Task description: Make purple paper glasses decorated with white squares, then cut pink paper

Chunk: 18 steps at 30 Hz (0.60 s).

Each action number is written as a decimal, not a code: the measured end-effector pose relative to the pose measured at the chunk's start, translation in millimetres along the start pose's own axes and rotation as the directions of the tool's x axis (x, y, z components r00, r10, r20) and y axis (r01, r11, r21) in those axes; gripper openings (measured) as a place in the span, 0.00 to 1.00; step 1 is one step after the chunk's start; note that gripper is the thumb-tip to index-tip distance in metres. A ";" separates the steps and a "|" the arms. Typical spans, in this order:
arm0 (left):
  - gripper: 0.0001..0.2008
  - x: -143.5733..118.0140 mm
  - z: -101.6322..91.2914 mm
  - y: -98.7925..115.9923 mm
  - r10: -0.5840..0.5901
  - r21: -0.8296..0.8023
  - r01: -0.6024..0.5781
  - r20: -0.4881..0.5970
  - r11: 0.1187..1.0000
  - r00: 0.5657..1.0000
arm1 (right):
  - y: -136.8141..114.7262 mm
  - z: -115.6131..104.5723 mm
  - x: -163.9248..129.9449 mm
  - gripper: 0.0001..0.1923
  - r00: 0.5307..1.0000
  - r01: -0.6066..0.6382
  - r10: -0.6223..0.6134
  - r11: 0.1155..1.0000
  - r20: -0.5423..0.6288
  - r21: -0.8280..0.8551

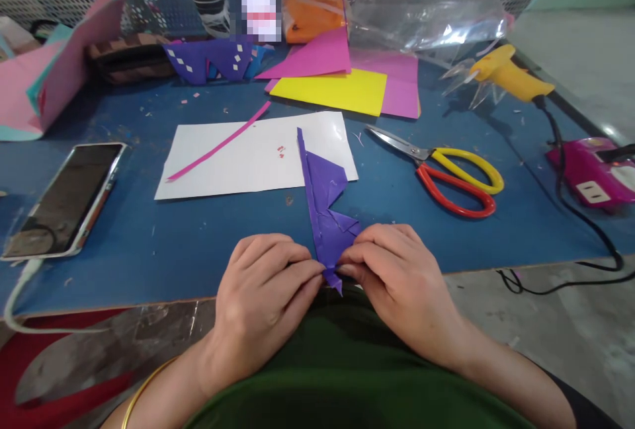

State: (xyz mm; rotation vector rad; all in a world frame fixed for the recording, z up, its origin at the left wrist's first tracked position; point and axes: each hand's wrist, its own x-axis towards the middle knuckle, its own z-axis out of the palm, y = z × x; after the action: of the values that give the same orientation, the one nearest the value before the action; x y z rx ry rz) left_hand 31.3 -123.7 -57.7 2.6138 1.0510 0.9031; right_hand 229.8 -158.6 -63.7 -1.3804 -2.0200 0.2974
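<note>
A folded purple paper cut-out (pixel 327 181) with a notched right side points away from me, its far tip over the white paper (pixel 223 151). My left hand (pixel 270 297) pinches its near end from the left, by the table's front edge. From the right, my right hand (pixel 397 277) pinches the same piece, with thumb and fingers closed at its lower edge. A small twisted end of the purple paper sticks out below the fingertips. On the white sheet lie a thin pink strip (pixel 221 145) and tiny pink scraps (pixel 281 151).
Scissors (pixel 426 158) with red and yellow handles lie to the right. Beyond them are a yellow glue gun (pixel 516 75) and a magenta power socket (pixel 588 174) with black cable. At left is a phone (pixel 69 197) on a white cord. Coloured sheets (pixel 332 92) and a decorated purple strip (pixel 213 59) sit behind.
</note>
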 end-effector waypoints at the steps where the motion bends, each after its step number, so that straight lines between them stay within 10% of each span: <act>1: 0.05 0.9 0.4 0.6 -0.036 -0.016 0.036 -0.001 0.999 0.999 | -0.3 -0.1 0.3 0.07 1.000 -0.008 0.008 1.000 0.008 0.000; 18: 0.05 9.6 0.1 3.2 -0.192 -0.074 0.201 0.113 0.977 0.975 | 0.9 -1.4 3.3 0.06 0.996 -0.072 0.074 0.996 0.045 -0.045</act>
State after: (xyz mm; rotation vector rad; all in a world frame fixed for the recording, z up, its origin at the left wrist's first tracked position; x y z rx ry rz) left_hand 38.6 -119.6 -52.0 2.4070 1.1908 0.7404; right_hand 230.6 -155.5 -61.8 -1.4891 -2.0270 0.3227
